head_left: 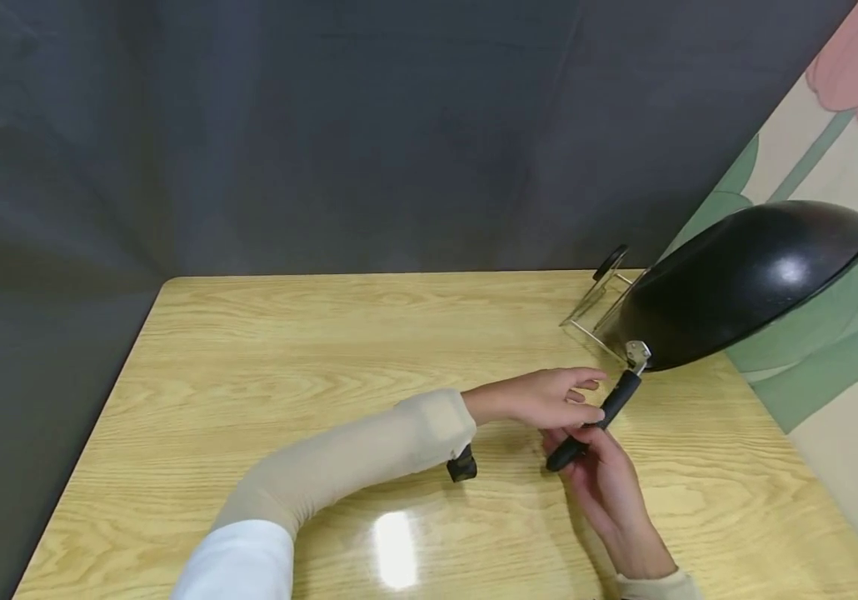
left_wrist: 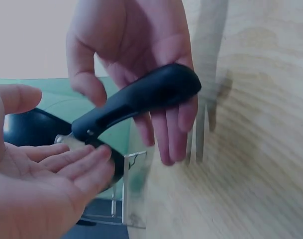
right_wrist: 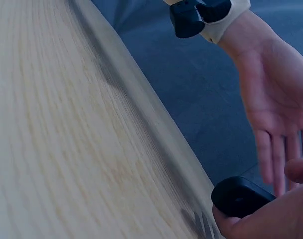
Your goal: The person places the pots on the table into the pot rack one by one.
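A black wok (head_left: 751, 275) stands tilted on its side at the back right, its rounded outside towards me. Its black handle (head_left: 620, 398) slants down towards the front, joined by a metal bracket. My right hand (head_left: 612, 483) is at the handle's free end. In the left wrist view that end crosses in front of the right palm (left_wrist: 141, 40), whose fingers extend loosely behind it. My left hand (head_left: 541, 398) reaches across from the left, palm turned to the handle, fingers loosely extended beside it. Whether the left fingertips touch the handle, I cannot tell.
A wire rack (head_left: 592, 337) with a black-tipped end stands against the wok's base. Under everything is a wood-grain table (head_left: 286, 358), backed by a dark curtain (head_left: 361, 133). A wall with a flower pattern (head_left: 849, 350) rises at the right. A small black device (head_left: 462, 465) hangs at the left wrist.
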The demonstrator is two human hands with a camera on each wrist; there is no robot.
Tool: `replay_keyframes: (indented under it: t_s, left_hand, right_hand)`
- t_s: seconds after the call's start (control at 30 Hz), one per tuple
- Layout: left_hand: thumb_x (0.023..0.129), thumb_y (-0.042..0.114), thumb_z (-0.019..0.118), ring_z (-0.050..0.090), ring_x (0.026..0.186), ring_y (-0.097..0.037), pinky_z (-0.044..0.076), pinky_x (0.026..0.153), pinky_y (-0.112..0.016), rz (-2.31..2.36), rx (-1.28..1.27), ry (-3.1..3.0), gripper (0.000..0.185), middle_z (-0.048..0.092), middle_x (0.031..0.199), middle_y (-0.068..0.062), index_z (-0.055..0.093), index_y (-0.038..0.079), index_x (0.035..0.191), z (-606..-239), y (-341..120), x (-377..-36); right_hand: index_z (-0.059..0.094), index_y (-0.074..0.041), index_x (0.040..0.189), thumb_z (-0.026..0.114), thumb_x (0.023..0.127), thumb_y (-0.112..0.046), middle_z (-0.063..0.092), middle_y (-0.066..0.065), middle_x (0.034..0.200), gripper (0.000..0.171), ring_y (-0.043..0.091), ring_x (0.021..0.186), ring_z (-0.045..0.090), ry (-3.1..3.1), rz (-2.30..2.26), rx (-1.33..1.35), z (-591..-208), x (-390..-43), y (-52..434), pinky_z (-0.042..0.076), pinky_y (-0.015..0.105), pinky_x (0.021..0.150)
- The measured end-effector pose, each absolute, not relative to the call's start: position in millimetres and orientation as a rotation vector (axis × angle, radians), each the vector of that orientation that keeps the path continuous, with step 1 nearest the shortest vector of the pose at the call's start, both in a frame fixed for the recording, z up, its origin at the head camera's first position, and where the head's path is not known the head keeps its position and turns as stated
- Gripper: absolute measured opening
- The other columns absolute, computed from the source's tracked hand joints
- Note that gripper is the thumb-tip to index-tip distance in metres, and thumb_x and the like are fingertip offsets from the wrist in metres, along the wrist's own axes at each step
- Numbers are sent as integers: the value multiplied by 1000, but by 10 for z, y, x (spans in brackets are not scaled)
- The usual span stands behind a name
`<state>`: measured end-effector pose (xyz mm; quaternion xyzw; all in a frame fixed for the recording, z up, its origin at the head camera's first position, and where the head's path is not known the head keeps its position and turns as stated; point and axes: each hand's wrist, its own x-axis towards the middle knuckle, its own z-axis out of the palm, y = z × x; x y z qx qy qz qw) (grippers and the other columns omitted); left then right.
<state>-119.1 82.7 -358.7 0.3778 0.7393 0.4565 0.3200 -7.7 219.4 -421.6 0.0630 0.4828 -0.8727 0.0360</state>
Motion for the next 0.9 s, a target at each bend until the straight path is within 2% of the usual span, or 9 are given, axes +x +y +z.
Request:
replay_keyframes:
  t_s: [0.1, 0.23, 0.33, 0.37, 0.43, 0.6, 0.73, 0.8, 0.9]
  left_hand:
    - [106, 34, 58, 39, 144, -11, 35, 110, -23, 1167, 1000, 2017, 64, 40, 160, 3, 32, 19, 162, -3579, 695, -1220]
    - [105, 42, 57, 41, 142, -12, 37, 112, -29, 1149, 986, 2102, 66, 36, 162, 7, 30, 25, 163, -3597, 512, -1276]
    - [106, 48, 52, 47, 139, -17, 39, 111, -33, 1132, 981, 2142, 67, 34, 163, 5, 26, 26, 164, -3629, 392, -1319]
    - [106, 51, 50, 49, 137, -18, 40, 111, -34, 1119, 984, 2153, 68, 35, 163, 4, 24, 27, 165, -3642, 355, -1332]
    - [107, 55, 45, 42, 143, -18, 31, 117, -38, 1078, 1012, 2191, 70, 29, 165, 2, 21, 25, 165, -3663, 279, -1358]
    - [109, 56, 37, 6, 154, -12, -1, 124, -47, 944, 1103, 2350, 73, 6, 171, -2, 14, 18, 166, -3687, 66, -1398]
    - [109, 54, 36, 1, 156, -17, -3, 123, -48, 849, 1111, 2450, 72, 1, 171, -4, 12, 16, 166, -3695, -97, -1392]
    - [109, 54, 35, 0, 156, -18, -4, 123, -47, 806, 1114, 2476, 72, -1, 171, -4, 11, 17, 166, -3701, -159, -1389]
    - [109, 55, 36, -2, 156, -19, -8, 122, -46, 756, 1110, 2497, 72, -4, 170, -3, 9, 19, 166, -3709, -241, -1387]
  right_hand:
    - [34, -3, 140, 34, 108, -4, 62, 8, 127, 33, 16, 119, 61, 1514, -2622, 293, -4179, -78, 2197, 48, 32, 101]
    - [0, -2, 154, 34, 108, -9, 34, 20, 148, 57, 20, 130, 55, 1494, -2579, 398, -4134, -77, 2199, 43, 34, 108]
    - [-6, -2, 155, 33, 108, -10, 19, 25, 154, 62, 23, 132, 53, 1480, -2572, 420, -4120, -71, 2213, 42, 35, 110]
    - [-6, -2, 155, 33, 108, -10, 17, 25, 155, 62, 23, 132, 53, 1489, -2567, 424, -4119, -69, 2219, 42, 35, 110]
    - [-5, -2, 155, 33, 108, -10, 17, 26, 154, 61, 23, 131, 54, 1505, -2565, 425, -4118, -66, 2232, 42, 35, 110]
    - [8, -3, 146, 37, 108, -8, 35, 21, 145, 48, 21, 128, 58, 1565, -2595, 433, -4116, -54, 2251, 46, 34, 107]
    - [25, -5, 134, 40, 108, -5, 48, 13, 136, 30, 19, 124, 61, 1592, -2652, 451, -4117, -29, 2258, 46, 33, 106]
    - [27, -5, 134, 39, 108, -4, 42, 14, 137, 28, 18, 123, 61, 1602, -2672, 441, -4117, -12, 2267, 45, 31, 106]
    - [24, -11, 142, 37, 109, -8, 32, 14, 138, 35, 17, 122, 59, 1594, -2681, 434, -4104, 18, 2286, 43, 29, 105]
